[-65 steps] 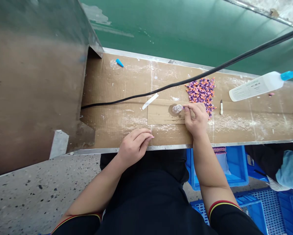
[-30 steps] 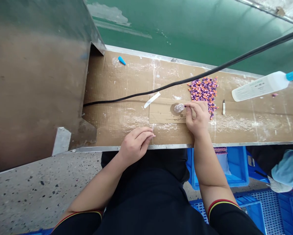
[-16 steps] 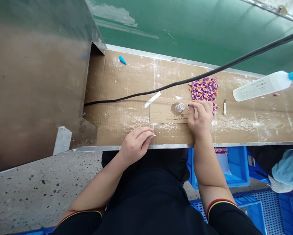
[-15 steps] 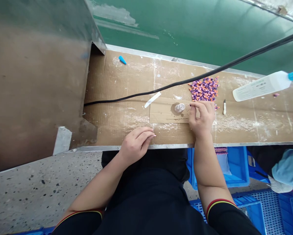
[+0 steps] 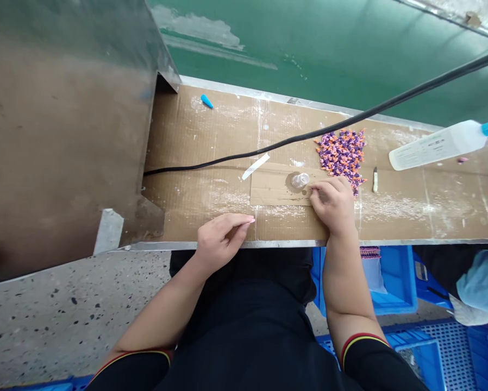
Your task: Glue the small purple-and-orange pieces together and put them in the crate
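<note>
"Pinching was what the left hand (image 5: 221, 239) did: thumb and forefinger closed on a small pink piece (image 5: 252, 220), its tip poking out above the near side of the worktop (image 5: 211, 141)."

"And the right hand (image 5: 334, 203)?"

"Its fingertips were drawn together beside the clear cup (image 5: 300, 180). Whether they gripped anything, I couldn't tell."

"How did you judge the pink piece would handle?"

"Nearly weightless, probably soft and easy to squash or drop. I'd have favoured a light fingertip hold at one end. The cup looked light and tippable, perhaps slippery, since the cardboard strip (image 5: 268, 187) was damp around it; low on its sides seemed the better hold."

"What lay further out?"

"A pile (image 5: 342, 155) of purple, orange and pink pieces beyond the right hand, then a small knife (image 5: 375, 180) and a large bottle (image 5: 439, 146) on its side."

"What differed from half a second earlier?"

"The right fingertips had come nearer the person and closer to the cup, uncovering more of the pile's near end. The left hand had shifted slightly, its forefinger straighter. Cup, knife and bottle had kept their places."
</note>
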The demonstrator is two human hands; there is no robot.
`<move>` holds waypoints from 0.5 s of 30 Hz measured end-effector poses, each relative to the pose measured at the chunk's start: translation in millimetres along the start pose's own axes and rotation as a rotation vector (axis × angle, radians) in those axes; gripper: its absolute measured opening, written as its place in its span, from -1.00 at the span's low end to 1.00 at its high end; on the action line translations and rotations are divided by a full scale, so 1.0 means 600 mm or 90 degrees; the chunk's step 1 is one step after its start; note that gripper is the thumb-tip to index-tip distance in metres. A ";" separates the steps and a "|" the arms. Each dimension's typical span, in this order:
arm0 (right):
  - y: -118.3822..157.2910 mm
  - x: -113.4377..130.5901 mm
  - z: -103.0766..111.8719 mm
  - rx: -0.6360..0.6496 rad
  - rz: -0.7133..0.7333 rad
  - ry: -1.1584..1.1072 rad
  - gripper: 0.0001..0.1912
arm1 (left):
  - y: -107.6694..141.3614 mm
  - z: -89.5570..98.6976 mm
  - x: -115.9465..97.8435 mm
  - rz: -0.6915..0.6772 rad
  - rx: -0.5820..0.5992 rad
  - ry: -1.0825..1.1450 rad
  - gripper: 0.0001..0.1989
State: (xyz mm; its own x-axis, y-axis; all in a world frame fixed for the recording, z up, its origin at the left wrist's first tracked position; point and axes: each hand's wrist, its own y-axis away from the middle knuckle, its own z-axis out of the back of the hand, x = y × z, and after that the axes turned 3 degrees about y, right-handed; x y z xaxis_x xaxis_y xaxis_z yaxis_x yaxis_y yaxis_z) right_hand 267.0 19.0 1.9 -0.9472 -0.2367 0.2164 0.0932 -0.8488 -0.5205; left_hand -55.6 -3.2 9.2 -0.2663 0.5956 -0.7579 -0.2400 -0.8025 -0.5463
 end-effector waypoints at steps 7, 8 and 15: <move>0.003 -0.011 0.002 -0.190 -0.069 -0.025 -0.90 | 0.002 0.001 -0.005 0.196 -0.069 0.213 -0.91; 0.003 -0.011 0.001 -0.191 -0.077 -0.033 -0.91 | 0.000 -0.003 -0.007 0.251 -0.088 0.272 -0.90; -0.003 0.006 0.006 -0.273 -0.095 -0.094 -0.90 | -0.028 -0.050 -0.025 0.568 -0.163 0.621 -0.58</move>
State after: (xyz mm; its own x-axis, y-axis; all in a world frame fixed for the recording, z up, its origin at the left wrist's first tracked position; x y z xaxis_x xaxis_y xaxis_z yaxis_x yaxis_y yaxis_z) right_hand 264.8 18.2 6.6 -0.8836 -0.2182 0.4143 -0.2057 -0.6138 -0.7622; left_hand -19.7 0.1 19.3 0.5550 -0.3125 -0.7709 -0.1266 -0.9477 0.2930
